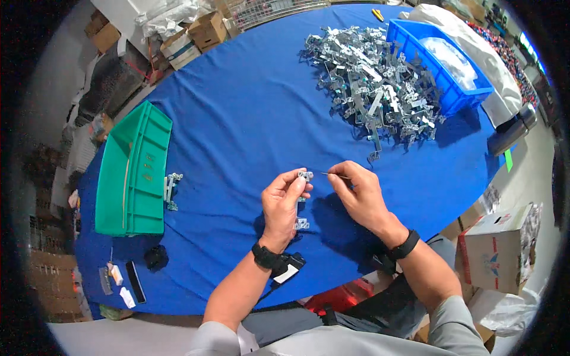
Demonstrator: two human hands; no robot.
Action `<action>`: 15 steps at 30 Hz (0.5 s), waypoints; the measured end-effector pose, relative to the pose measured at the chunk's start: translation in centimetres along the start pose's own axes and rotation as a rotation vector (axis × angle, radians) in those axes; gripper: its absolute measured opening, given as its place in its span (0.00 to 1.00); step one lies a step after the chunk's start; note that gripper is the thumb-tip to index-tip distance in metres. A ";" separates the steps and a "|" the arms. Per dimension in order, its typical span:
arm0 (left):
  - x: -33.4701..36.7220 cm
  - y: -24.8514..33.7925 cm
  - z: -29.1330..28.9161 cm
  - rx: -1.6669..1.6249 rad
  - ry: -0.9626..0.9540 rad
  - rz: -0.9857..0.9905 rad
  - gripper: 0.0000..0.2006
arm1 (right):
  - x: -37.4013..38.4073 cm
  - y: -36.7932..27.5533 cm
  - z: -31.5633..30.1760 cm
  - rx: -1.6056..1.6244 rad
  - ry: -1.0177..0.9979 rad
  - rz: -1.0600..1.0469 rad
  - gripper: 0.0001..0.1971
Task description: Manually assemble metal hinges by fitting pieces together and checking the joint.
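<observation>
Between the thumb and fingers of my left hand (278, 207) is a small metal bracket (302, 223), silver and long, with cut-out ends. It stands roughly upright, one end above my thumb and the other below the hand. My right hand (363, 193) pinches a thin, pointed metal tool (330, 174), whose exact kind is too small to tell. Its tip points left, close to the bracket's upper end; I cannot tell whether they touch. Farther off at the right lies a large heap of similar metal brackets (380, 89). A few more brackets (172, 191) rest against the green bin (148, 190).
A blue plastic bin (460, 102) holding clear plastic stands behind the heap, with a yellow-handled tool (377, 15) nearby. Small black and white items (135, 282) lie at the near left. A black device (289, 268) sits by my left wrist. A cardboard box (496, 249) stands right of the table.
</observation>
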State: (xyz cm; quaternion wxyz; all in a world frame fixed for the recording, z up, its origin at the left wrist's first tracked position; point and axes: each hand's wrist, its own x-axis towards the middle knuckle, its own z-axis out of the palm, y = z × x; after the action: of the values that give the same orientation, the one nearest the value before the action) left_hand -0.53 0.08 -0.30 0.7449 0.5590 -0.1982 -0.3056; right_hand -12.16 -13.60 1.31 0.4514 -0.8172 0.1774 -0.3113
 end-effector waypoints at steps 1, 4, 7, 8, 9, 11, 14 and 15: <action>0.3 0.0 0.3 0.014 -0.006 0.019 0.11 | 0.4 0.3 0.1 -0.043 0.002 -0.087 0.05; 0.6 -0.4 0.3 0.031 0.046 0.041 0.11 | 1.0 0.3 0.3 -0.118 -0.009 -0.151 0.06; 0.7 -0.7 0.4 -0.037 0.077 0.050 0.10 | 1.3 0.0 0.7 -0.109 -0.011 -0.137 0.06; 0.8 -0.7 0.6 -0.052 0.081 0.051 0.10 | 1.4 0.2 0.6 -0.121 -0.009 -0.159 0.06; 0.7 -0.8 0.9 -0.053 0.105 0.047 0.10 | 1.4 0.3 0.6 -0.134 -0.006 -0.180 0.06; 0.7 -0.6 0.8 -0.024 0.116 0.051 0.09 | 1.4 0.3 0.7 -0.157 -0.022 -0.173 0.06; 0.5 -0.3 0.8 -0.005 0.118 0.042 0.09 | 1.3 0.4 0.9 -0.175 -0.029 -0.169 0.06; 0.5 -0.3 0.7 -0.004 0.112 0.039 0.10 | 1.3 0.5 1.0 -0.178 -0.029 -0.169 0.06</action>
State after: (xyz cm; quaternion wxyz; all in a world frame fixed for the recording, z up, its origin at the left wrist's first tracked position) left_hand -0.71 -0.82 -0.41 0.7619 0.5697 -0.1663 -0.2594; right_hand -10.52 -13.95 0.97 0.3516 -0.8706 0.1284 -0.3193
